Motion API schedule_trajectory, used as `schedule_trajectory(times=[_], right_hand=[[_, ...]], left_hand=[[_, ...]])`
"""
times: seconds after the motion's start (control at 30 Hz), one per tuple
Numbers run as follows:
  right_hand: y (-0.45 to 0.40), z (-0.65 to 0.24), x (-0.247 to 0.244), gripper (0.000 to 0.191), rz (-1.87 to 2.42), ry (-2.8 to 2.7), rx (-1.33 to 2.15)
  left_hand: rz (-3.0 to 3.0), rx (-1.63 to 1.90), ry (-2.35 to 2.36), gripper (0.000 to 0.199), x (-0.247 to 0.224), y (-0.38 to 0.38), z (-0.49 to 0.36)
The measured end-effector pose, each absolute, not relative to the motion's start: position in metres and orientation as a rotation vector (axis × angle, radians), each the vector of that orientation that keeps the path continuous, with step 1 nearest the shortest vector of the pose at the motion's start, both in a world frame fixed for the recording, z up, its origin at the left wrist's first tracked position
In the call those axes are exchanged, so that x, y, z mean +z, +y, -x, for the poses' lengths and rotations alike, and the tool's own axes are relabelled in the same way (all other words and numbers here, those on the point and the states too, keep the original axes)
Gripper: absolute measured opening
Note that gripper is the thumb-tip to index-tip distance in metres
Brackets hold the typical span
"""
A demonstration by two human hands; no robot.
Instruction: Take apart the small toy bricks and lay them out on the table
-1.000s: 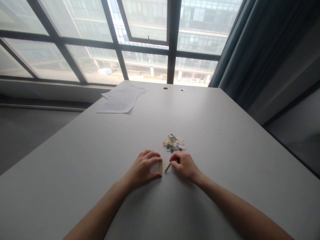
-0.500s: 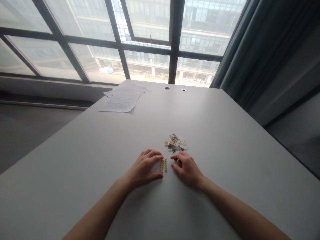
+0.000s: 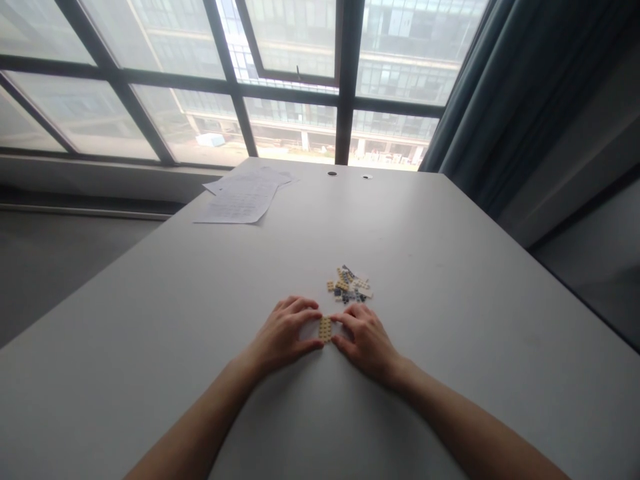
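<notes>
Tan toy building-brick plates [image 3: 325,329] lie flat on the white table, side by side and pressed together. My left hand [image 3: 290,333] curves around their left side, index finger at the far end and thumb at the near end. From the right, my right hand [image 3: 367,343] touches the plates' right side in the same way, fingertip at the far corner and thumb at the near corner. Just beyond the hands sits a loose pile of small bricks [image 3: 353,287] in tan, grey and white.
Printed paper sheets [image 3: 240,200] lie at the far left of the white table [image 3: 440,293]. Two round cable holes, one a dark hole [image 3: 332,174], are near its far edge. Behind stand large windows and, at right, a blue-grey curtain [image 3: 480,93].
My right hand has moved left to the tan plates, and the gap between the wide plate and the narrow strip has closed. My left hand stays at the plates' left side.
</notes>
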State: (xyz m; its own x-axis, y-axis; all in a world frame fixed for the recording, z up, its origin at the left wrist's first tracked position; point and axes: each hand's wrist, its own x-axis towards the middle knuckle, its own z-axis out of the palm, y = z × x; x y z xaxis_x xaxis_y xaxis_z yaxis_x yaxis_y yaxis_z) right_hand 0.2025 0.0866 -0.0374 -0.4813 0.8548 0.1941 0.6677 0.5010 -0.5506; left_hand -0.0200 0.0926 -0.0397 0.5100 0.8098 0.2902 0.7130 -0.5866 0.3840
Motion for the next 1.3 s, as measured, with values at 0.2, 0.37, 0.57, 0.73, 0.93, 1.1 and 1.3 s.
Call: schedule_trajectory(times=[0.2, 0.37, 0.57, 0.73, 0.93, 1.1, 1.3], right_hand=[[0.0847, -0.2025, -0.0374, 0.032, 1.245, -2.31, 0.551], [0.0849, -0.2033, -0.0387, 0.032, 1.237, -2.306, 0.549], [0.0847, -0.2028, -0.0376, 0.031, 1.23, -2.312, 0.53], [0.0841, -0.2032, -0.0377, 0.036, 1.221, -2.33, 0.53], [0.0851, -0.203, -0.039, 0.038, 1.238, -2.341, 0.519], [0.0853, -0.2025, -0.0389, 0.037, 1.239, -2.341, 0.511], [0.0853, -0.2025, -0.0396, 0.037, 1.22, -2.325, 0.521]], left_hand=[[-2.549, 0.671, 1.301, 0.039, -0.0384, 0.0919, 0.0197], [-2.543, 0.661, 1.302, 0.039, -0.0402, 0.0921, 0.0208], [-2.538, 0.643, 1.3, 0.04, -0.0396, 0.0919, 0.0202], [-2.537, 0.656, 1.295, 0.039, -0.0387, 0.0922, 0.02], [-2.536, 0.632, 1.305, 0.04, -0.0403, 0.092, 0.0205], [-2.54, 0.612, 1.31, 0.04, -0.0381, 0.0918, 0.0196], [-2.535, 0.609, 1.31, 0.046, -0.0374, 0.0921, 0.02]])
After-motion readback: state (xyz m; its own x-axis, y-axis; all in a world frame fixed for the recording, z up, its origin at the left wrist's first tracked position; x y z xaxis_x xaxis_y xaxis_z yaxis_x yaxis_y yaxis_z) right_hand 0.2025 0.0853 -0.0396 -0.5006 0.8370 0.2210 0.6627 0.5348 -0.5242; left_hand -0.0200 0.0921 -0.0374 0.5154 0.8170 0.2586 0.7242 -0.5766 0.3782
